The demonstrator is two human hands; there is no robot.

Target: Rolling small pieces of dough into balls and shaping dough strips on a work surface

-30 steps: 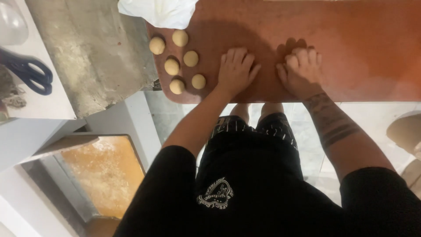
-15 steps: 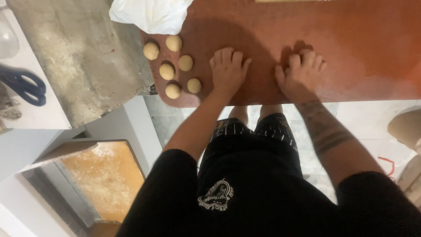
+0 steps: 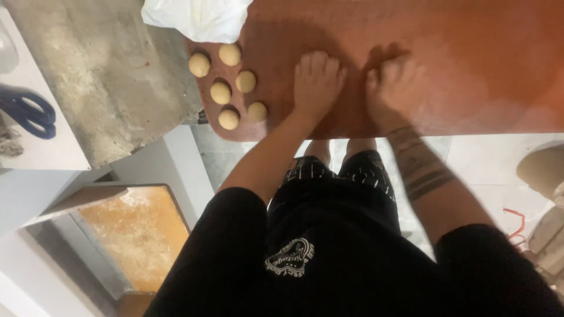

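Observation:
Both my hands lie palm down, side by side, on a reddish-brown board [image 3: 470,70]. My left hand [image 3: 317,82] has its fingers stretched forward and close together. My right hand [image 3: 392,88] is blurred by motion, a tattooed band showing on its forearm. Whatever lies under either palm is hidden. Several round pale dough balls [image 3: 221,92] sit in two short rows at the board's left end, a hand's width left of my left hand.
A white plastic bag [image 3: 197,17] lies at the board's far left corner. A grey concrete slab [image 3: 111,76] adjoins the board on the left. Blue-handled scissors [image 3: 26,111] rest on a white surface further left. An orange-stained tray [image 3: 138,235] sits lower left.
Both hands have shifted slightly on the board while staying palm down. The right hand is now motion-blurred. The dough balls have not moved.

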